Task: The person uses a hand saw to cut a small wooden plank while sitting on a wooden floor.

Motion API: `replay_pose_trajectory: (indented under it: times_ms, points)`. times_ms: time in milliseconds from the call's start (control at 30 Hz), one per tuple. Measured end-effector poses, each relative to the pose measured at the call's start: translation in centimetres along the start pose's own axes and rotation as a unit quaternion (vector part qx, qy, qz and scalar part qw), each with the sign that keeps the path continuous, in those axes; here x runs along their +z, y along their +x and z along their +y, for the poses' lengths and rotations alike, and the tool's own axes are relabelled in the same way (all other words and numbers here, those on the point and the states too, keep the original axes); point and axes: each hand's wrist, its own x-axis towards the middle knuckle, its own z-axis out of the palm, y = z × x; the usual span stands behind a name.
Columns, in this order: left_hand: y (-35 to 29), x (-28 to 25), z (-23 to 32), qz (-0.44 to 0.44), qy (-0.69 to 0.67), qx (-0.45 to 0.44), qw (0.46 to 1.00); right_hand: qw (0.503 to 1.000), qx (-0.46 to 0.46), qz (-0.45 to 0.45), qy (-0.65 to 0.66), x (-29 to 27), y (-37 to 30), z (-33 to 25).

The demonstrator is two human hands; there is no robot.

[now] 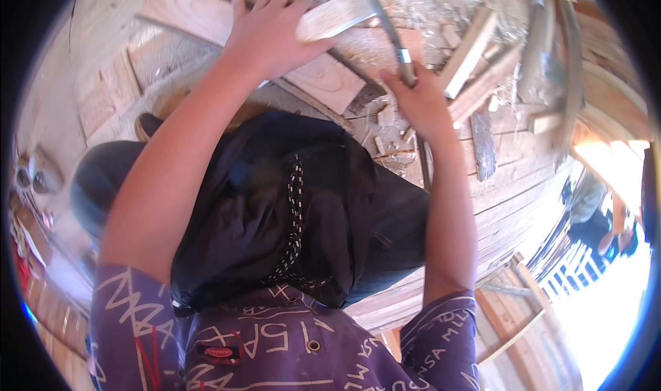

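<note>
My left hand (265,36) reaches to the top of the view, its fingers spread over a pale piece of wood (341,16). The thumb lies along the near edge of the piece, which comes out between thumb and forefinger. Under it lies a wider brown board (327,81). My right hand (420,98) is closed round the handle of a long-handled knife. The knife's dark, curved blade (381,12) rises past the right end of the pale piece, with a shiny collar at its base. My forearm partly hides the handle's lower end.
Wood shavings (506,33) and offcuts (471,50) lie about on the plank floor (506,146). A dark strip of wood (483,143) is to the right of my forearm. A wooden frame (523,308) stands lower right, and another person (592,205) is beyond it.
</note>
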Motion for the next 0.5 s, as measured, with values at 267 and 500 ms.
replay_pose_trajectory:
  times_ms: [267,500]
  points:
    - [-2.2,-2.7,-0.3,0.052,-0.033,-0.027,0.998,0.979,-0.049,0.199,0.015,2.3,-7.5,1.5]
    - [-8.4,-9.3,-4.8,0.050,-0.395,-0.019,0.917,0.910,-0.092,0.372,0.156,1.7,-13.1,1.3]
